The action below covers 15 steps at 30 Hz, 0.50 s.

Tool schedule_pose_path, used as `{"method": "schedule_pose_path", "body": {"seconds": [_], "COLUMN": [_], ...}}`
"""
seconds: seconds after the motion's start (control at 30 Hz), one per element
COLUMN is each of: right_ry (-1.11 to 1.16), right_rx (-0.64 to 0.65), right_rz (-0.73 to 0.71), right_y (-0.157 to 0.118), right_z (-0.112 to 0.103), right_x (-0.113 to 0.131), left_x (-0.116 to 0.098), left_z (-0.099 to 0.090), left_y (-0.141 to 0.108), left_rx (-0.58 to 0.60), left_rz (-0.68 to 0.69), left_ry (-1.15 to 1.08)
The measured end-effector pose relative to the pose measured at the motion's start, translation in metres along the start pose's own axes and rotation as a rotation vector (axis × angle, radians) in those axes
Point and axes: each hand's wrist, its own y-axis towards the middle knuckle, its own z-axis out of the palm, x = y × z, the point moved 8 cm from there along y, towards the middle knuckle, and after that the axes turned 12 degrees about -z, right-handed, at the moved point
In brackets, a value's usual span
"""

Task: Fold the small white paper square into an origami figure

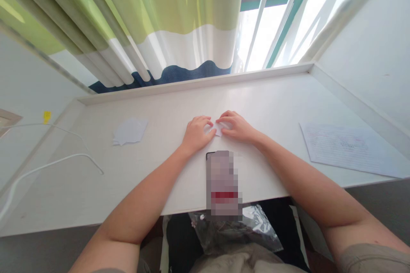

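Observation:
A small piece of white paper (218, 130) lies at the middle of the desk, between my two hands. My left hand (199, 133) grips its left side, fingers curled and thumb toward the paper. From the other side my right hand (237, 126) holds the paper's right edge with thumb and fingers. Part of the paper is hidden by the fingers. Just below the hands, a phone-shaped object (221, 179) with a dark edge lies at the desk's front edge; its surface is pixelated.
Several loose white paper pieces (130, 131) lie to the left. Printed sheets (346, 145) rest at the right. A white cable (57, 161) crosses the left end of the white desk (153, 106). A clear plastic bag (261, 226) is on my lap. Curtains (179, 17) hang behind.

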Motion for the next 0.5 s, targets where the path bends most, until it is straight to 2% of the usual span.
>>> {"method": "schedule_pose_path", "body": {"seconds": [0.13, 0.5], "right_ry": [0.008, 0.041], "right_rx": [0.012, -0.061], "right_rz": [0.001, 0.025], "right_y": [-0.0009, -0.0001], "right_z": [0.0007, 0.0007], "right_x": [0.0006, -0.0058], "left_x": [0.0065, 0.0093], "left_z": [-0.0018, 0.0045], "left_y": [-0.0011, 0.0028], "left_rx": [-0.007, 0.022], "left_rz": [-0.075, -0.032], "left_ry": [0.039, 0.006]}}
